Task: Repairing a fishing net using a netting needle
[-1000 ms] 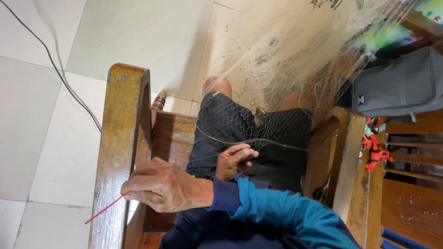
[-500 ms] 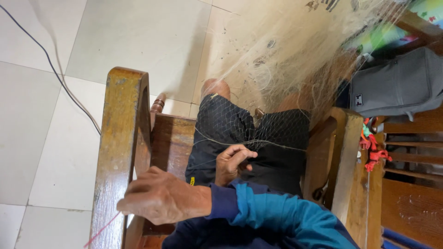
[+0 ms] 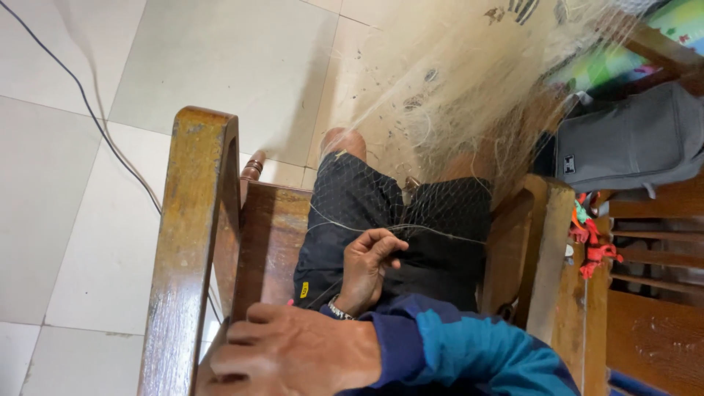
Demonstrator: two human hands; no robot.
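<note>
I sit in a wooden chair with a pale fishing net (image 3: 469,88) draped over my black shorts (image 3: 411,220). My left hand (image 3: 370,268) rests on my lap. Its fingers pinch a thin cord of the net (image 3: 447,235) that runs across the shorts. My right hand (image 3: 293,352), in a blue sleeve (image 3: 455,352), reaches across to the near end of the left armrest (image 3: 187,235). It is closed in a fist close to the camera. The thin red needle it held a moment ago is hidden now.
White floor tiles (image 3: 88,220) lie on the left, with a dark cable (image 3: 95,125) running over them. A grey bag (image 3: 623,147) sits at the right on wooden furniture (image 3: 653,323). Red and green cord (image 3: 594,246) hangs beside the right armrest (image 3: 539,242).
My right hand has pulled down and toward me along the left armrest, and the red needle has left the view. My left hand has stayed on the net.
</note>
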